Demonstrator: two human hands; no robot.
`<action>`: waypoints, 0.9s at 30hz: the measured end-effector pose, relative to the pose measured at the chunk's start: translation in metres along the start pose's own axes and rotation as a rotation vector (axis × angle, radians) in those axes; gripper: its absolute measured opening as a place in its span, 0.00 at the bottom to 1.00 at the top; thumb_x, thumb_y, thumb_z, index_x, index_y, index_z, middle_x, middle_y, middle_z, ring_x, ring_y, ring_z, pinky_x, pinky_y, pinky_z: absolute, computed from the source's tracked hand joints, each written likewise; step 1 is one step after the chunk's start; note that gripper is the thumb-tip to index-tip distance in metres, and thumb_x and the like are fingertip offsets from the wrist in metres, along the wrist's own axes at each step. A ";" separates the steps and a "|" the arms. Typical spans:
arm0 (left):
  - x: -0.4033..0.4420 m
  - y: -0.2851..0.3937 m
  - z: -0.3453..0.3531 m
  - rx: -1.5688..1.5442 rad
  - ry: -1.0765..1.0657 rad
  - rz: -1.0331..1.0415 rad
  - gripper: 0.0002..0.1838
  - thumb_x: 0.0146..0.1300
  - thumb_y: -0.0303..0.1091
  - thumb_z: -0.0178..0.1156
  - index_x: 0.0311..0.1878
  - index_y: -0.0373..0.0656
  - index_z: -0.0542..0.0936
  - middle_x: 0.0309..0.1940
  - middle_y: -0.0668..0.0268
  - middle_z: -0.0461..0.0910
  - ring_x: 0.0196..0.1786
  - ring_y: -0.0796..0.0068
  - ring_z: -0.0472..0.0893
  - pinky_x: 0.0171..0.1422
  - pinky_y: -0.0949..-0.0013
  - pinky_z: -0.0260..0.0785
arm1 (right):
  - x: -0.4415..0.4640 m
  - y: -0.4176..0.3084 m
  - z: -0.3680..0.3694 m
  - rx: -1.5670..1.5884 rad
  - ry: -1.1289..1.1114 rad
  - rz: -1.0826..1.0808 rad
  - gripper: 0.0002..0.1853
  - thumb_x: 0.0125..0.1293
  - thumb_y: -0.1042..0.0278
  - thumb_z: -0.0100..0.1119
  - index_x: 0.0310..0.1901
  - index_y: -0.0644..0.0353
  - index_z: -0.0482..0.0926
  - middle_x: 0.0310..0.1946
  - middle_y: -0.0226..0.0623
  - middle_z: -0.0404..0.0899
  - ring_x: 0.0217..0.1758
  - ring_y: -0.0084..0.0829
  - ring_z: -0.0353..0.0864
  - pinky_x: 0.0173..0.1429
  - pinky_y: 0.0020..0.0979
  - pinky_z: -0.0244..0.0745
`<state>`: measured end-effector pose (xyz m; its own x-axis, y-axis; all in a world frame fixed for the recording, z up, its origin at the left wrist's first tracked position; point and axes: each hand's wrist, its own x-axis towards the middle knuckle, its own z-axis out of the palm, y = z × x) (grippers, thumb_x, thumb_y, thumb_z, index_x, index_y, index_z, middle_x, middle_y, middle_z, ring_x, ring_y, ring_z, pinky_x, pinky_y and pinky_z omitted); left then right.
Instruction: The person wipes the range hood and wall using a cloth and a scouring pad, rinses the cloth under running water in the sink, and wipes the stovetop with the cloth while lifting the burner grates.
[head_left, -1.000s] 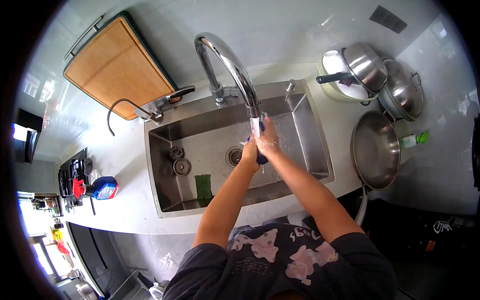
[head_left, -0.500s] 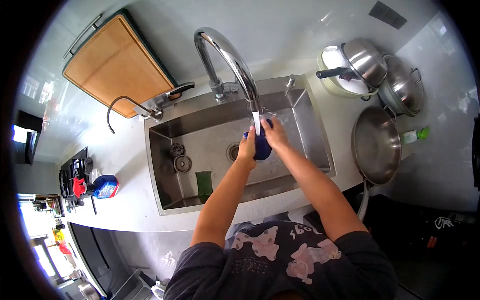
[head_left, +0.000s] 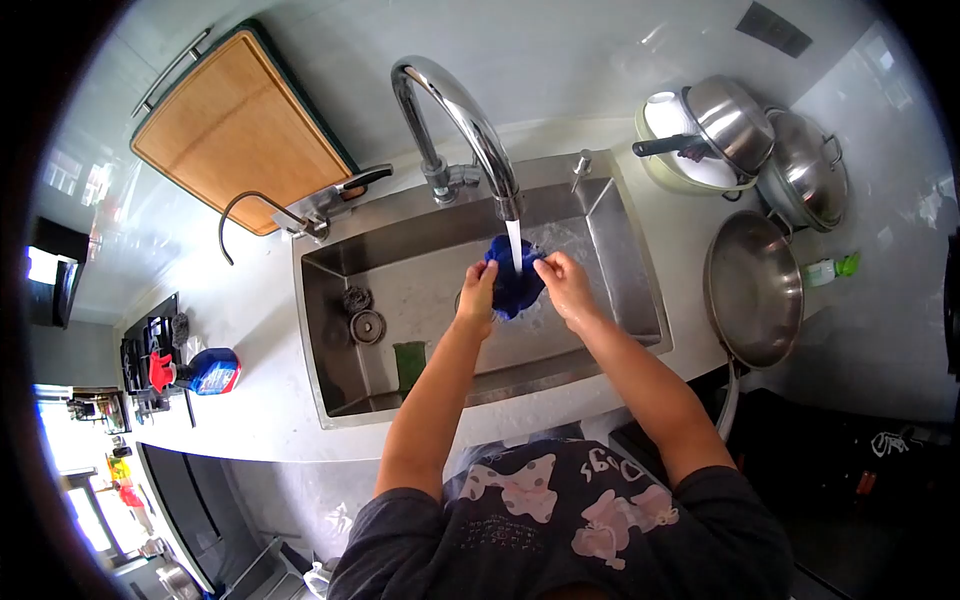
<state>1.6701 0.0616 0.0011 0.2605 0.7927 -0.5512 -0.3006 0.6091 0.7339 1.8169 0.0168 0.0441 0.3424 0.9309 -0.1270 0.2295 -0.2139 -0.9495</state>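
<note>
Water streams from the chrome faucet (head_left: 470, 120) onto a dark blue cloth (head_left: 515, 290) stretched between my hands over the steel sink (head_left: 420, 285). My left hand (head_left: 478, 292) pinches the cloth's left edge. At its right edge, my right hand (head_left: 565, 285) grips it between thumb and fingers. The cloth sags a little where the stream lands, and it covers most of the drain below.
In the sink's left part lie a green scouring pad (head_left: 409, 365), a drain strainer (head_left: 367, 326) and a steel scrubber (head_left: 355, 299). A spray bottle (head_left: 213, 371) stands left. A frying pan (head_left: 755, 290) and stacked pots (head_left: 735, 125) are on the right; a cutting board (head_left: 245, 130) leans behind.
My hands have moved apart, spreading the blue cloth wider beneath the running water. Before, they were closer together with the cloth bunched between them.
</note>
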 end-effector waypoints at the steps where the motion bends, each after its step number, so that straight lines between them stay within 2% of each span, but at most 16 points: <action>1: -0.002 0.001 0.002 0.242 0.113 0.055 0.22 0.63 0.41 0.55 0.57 0.44 0.66 0.49 0.60 0.70 0.51 0.68 0.73 0.56 0.66 0.67 | 0.002 -0.004 -0.001 0.000 0.000 0.000 0.11 0.62 0.63 0.58 0.30 0.62 0.74 0.19 0.24 0.66 0.24 0.16 0.60 0.28 0.24 0.58; 2: 0.000 0.000 0.000 0.582 0.173 0.179 0.27 0.58 0.36 0.58 0.61 0.46 0.64 0.59 0.50 0.62 0.59 0.63 0.67 0.62 0.64 0.61 | 0.006 -0.007 -0.001 0.044 -0.022 0.002 0.11 0.62 0.62 0.57 0.31 0.62 0.74 0.20 0.23 0.65 0.25 0.16 0.60 0.29 0.23 0.58; 3: -0.001 0.001 0.000 0.581 0.174 0.179 0.27 0.58 0.36 0.58 0.61 0.46 0.64 0.59 0.50 0.62 0.59 0.63 0.67 0.62 0.64 0.61 | 0.010 -0.011 -0.001 0.089 -0.045 0.003 0.11 0.63 0.61 0.56 0.31 0.61 0.73 0.21 0.23 0.64 0.26 0.16 0.59 0.30 0.23 0.57; 5: -0.002 0.005 0.000 1.000 -0.021 0.618 0.29 0.55 0.35 0.59 0.62 0.48 0.65 0.66 0.51 0.52 0.64 0.58 0.63 0.62 0.62 0.61 | 0.014 -0.020 -0.001 0.140 -0.118 0.074 0.11 0.65 0.61 0.54 0.32 0.60 0.73 0.23 0.23 0.66 0.28 0.16 0.61 0.33 0.22 0.59; 6: 0.000 0.013 0.002 1.148 -0.060 0.615 0.26 0.53 0.33 0.60 0.58 0.48 0.69 0.61 0.53 0.63 0.60 0.55 0.68 0.59 0.61 0.64 | 0.016 -0.020 0.001 0.116 -0.154 0.026 0.11 0.65 0.61 0.53 0.33 0.60 0.73 0.24 0.23 0.67 0.29 0.16 0.62 0.33 0.22 0.60; 7: -0.003 0.020 0.000 1.148 -0.058 0.616 0.26 0.53 0.33 0.60 0.58 0.48 0.69 0.61 0.53 0.63 0.60 0.55 0.68 0.59 0.61 0.64 | 0.016 -0.019 0.003 0.092 -0.190 -0.021 0.11 0.66 0.61 0.53 0.33 0.60 0.73 0.24 0.23 0.67 0.29 0.16 0.62 0.34 0.22 0.60; 9: -0.014 0.038 0.003 1.203 -0.108 0.488 0.20 0.52 0.34 0.61 0.51 0.48 0.75 0.46 0.56 0.77 0.49 0.55 0.76 0.51 0.61 0.68 | 0.018 -0.017 0.002 0.115 -0.231 -0.039 0.09 0.66 0.62 0.52 0.36 0.60 0.73 0.28 0.26 0.71 0.32 0.17 0.66 0.37 0.23 0.63; 10: -0.019 0.046 0.007 1.201 -0.106 0.490 0.20 0.52 0.34 0.61 0.51 0.48 0.75 0.46 0.56 0.77 0.49 0.55 0.76 0.51 0.61 0.68 | 0.020 -0.016 0.000 0.091 -0.239 -0.082 0.11 0.64 0.62 0.54 0.36 0.62 0.73 0.28 0.30 0.73 0.32 0.20 0.69 0.37 0.25 0.66; 12: -0.028 0.057 0.013 1.183 -0.116 0.463 0.15 0.51 0.35 0.63 0.44 0.46 0.79 0.31 0.56 0.80 0.38 0.54 0.79 0.44 0.61 0.69 | 0.020 -0.018 -0.004 0.069 -0.248 -0.122 0.12 0.62 0.62 0.56 0.37 0.64 0.73 0.28 0.35 0.74 0.32 0.24 0.72 0.38 0.28 0.68; 17: -0.022 0.074 0.020 1.142 -0.144 0.548 0.15 0.48 0.35 0.64 0.41 0.44 0.78 0.30 0.60 0.81 0.37 0.57 0.79 0.43 0.61 0.69 | 0.032 0.001 -0.011 -0.106 -0.422 -0.131 0.21 0.51 0.58 0.66 0.39 0.67 0.75 0.33 0.39 0.78 0.37 0.29 0.76 0.43 0.31 0.71; 20: -0.024 0.079 0.023 1.326 -0.130 0.670 0.16 0.48 0.33 0.64 0.42 0.46 0.77 0.36 0.63 0.80 0.40 0.60 0.79 0.44 0.61 0.71 | 0.032 -0.026 -0.016 -0.133 -0.525 0.000 0.17 0.55 0.59 0.63 0.37 0.67 0.78 0.30 0.36 0.79 0.33 0.27 0.77 0.39 0.30 0.71; 22: -0.025 0.068 0.024 1.319 0.128 1.040 0.19 0.49 0.29 0.62 0.47 0.48 0.75 0.43 0.62 0.77 0.45 0.61 0.78 0.50 0.60 0.70 | 0.031 -0.031 -0.014 -0.118 -0.518 0.097 0.15 0.56 0.59 0.62 0.36 0.65 0.79 0.29 0.34 0.79 0.31 0.26 0.77 0.38 0.29 0.71; 23: -0.027 0.061 0.023 1.318 0.127 1.040 0.19 0.49 0.29 0.62 0.47 0.48 0.75 0.43 0.62 0.77 0.45 0.61 0.78 0.50 0.60 0.70 | 0.030 -0.031 -0.014 0.001 -0.530 0.206 0.15 0.58 0.59 0.60 0.37 0.64 0.79 0.29 0.32 0.79 0.31 0.24 0.76 0.36 0.28 0.70; 24: -0.031 0.051 0.020 1.172 0.111 0.895 0.20 0.49 0.28 0.61 0.49 0.48 0.74 0.45 0.60 0.75 0.47 0.60 0.77 0.51 0.59 0.69 | 0.030 -0.032 -0.013 0.120 -0.541 0.316 0.14 0.59 0.59 0.58 0.37 0.63 0.80 0.29 0.30 0.79 0.30 0.22 0.76 0.35 0.26 0.69; 26: -0.036 0.028 0.010 0.987 0.004 0.653 0.23 0.51 0.27 0.58 0.53 0.47 0.70 0.47 0.53 0.73 0.49 0.53 0.75 0.52 0.56 0.68 | 0.028 -0.031 -0.013 0.224 -0.542 0.343 0.14 0.59 0.59 0.58 0.37 0.62 0.80 0.29 0.29 0.78 0.30 0.20 0.75 0.35 0.24 0.68; 27: -0.029 0.014 0.001 0.988 0.004 0.647 0.23 0.51 0.27 0.58 0.53 0.47 0.70 0.47 0.53 0.73 0.49 0.53 0.75 0.52 0.56 0.68 | 0.027 -0.030 -0.012 0.328 -0.540 0.368 0.14 0.60 0.58 0.58 0.37 0.61 0.80 0.29 0.29 0.78 0.30 0.19 0.75 0.34 0.23 0.68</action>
<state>1.6595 0.0469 0.0277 0.3169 0.9478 0.0357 0.4656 -0.1883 0.8647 1.8307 0.0448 0.0722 -0.1719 0.8499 -0.4982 -0.1276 -0.5207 -0.8442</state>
